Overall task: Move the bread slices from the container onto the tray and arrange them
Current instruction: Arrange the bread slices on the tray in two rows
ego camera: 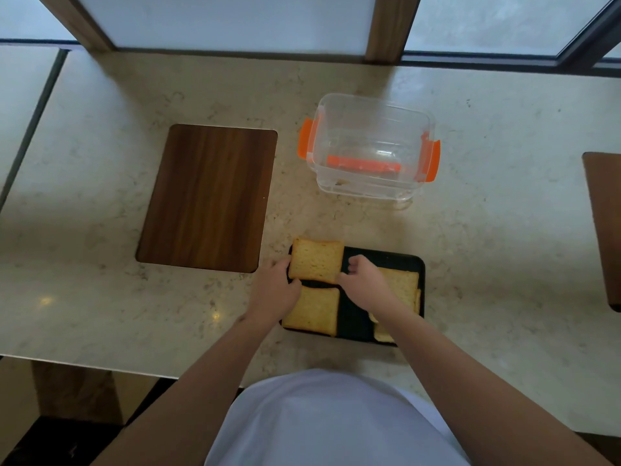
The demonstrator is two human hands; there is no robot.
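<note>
Pale, marbled worktop, glossy, running back to a window frame at 12 o'clock. Flush in its surface at 10 o'clock, a dark wood panel with rounded corners. At 1 o'clock, well apart from the panel, a clear container with orange clips, standing upright, no bread visible inside. Near the front edge at 6 o'clock, a black tray lying flat, carrying bread. At 3 o'clock, cut off by the frame edge, part of a second brown panel. Front edge of the worktop overhanging a darker floor at 8 o'clock.
</note>
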